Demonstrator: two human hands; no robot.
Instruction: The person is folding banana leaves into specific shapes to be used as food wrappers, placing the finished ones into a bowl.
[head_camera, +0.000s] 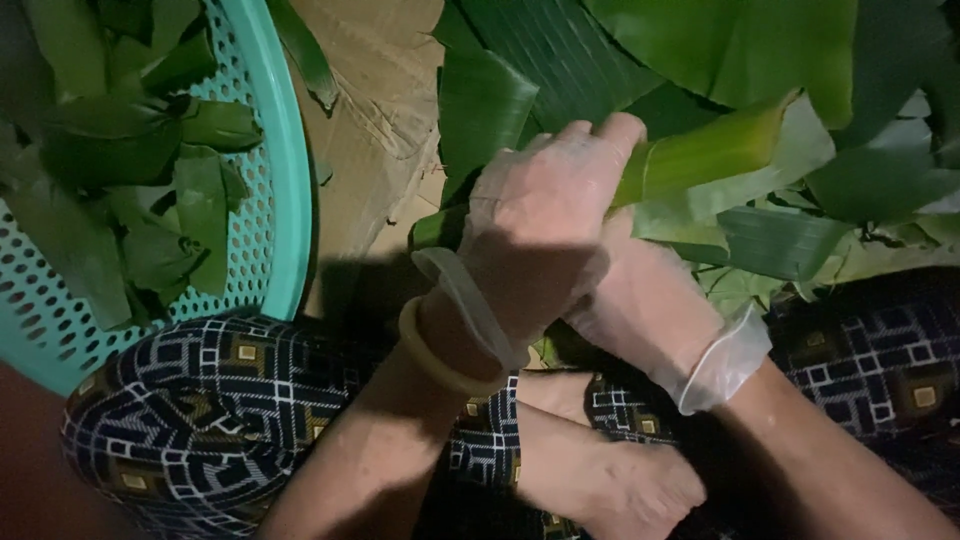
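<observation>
Both my hands wear thin clear gloves. My left hand (540, 215) is closed over a long green banana leaf strip (700, 155), with the thumb lying along its top edge. My right hand (650, 305) sits underneath and partly behind the left, gripping the same leaf from below; its fingers are hidden. A pale bangle (425, 350) circles my left wrist. The leaf's left end (435, 228) sticks out past my left hand.
A teal perforated plastic basket (280, 170) with several cut green leaves stands at the left. Flattened cardboard (375, 120) covers the floor in the middle. A pile of large banana leaves (760, 60) fills the top right. My patterned trouser knees (210, 400) and a bare foot (620, 485) lie below.
</observation>
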